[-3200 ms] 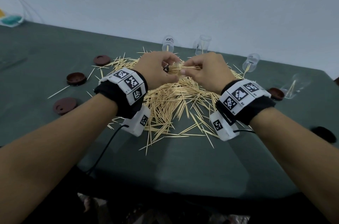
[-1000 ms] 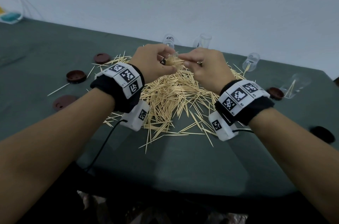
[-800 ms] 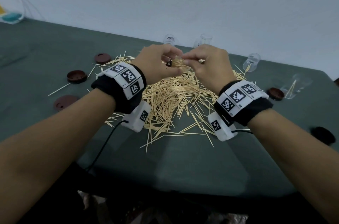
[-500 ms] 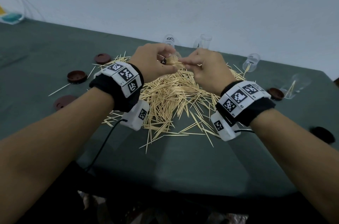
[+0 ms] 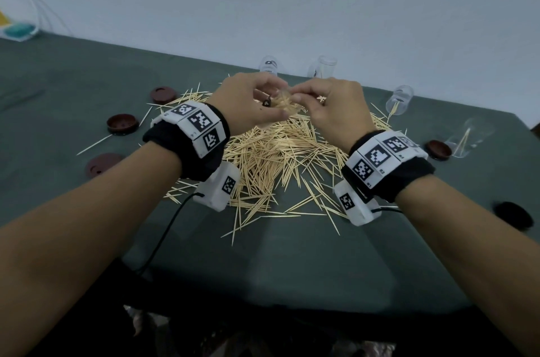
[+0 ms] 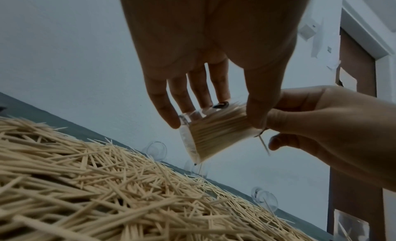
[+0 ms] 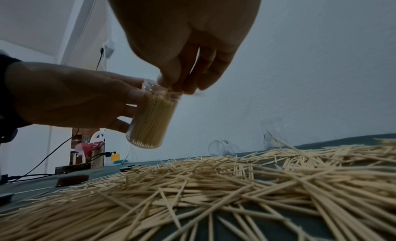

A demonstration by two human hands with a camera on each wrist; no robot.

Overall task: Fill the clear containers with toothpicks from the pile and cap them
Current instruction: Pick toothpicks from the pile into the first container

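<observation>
The left hand (image 7: 70, 99) grips the nearly full clear container (image 7: 151, 121), tilted above the toothpick pile (image 5: 274, 158). The right hand (image 6: 325, 126) pinches toothpicks at its mouth. Best to steady the container and feed the sticks in lengthwise. Caps (image 5: 122, 123) lie left of the pile; the container's mouth is hidden by fingers.

a clear container (image 7: 150, 119) packed tight with toothpicks is held tilted and uncapped above the loose pile (image 5: 280, 158) on the green table. four more clear containers (image 5: 399, 99) stand or lie beyond and right of the pile, nearly empty, and dark brown caps (image 5: 122, 123) lie apart at both sides.
</observation>
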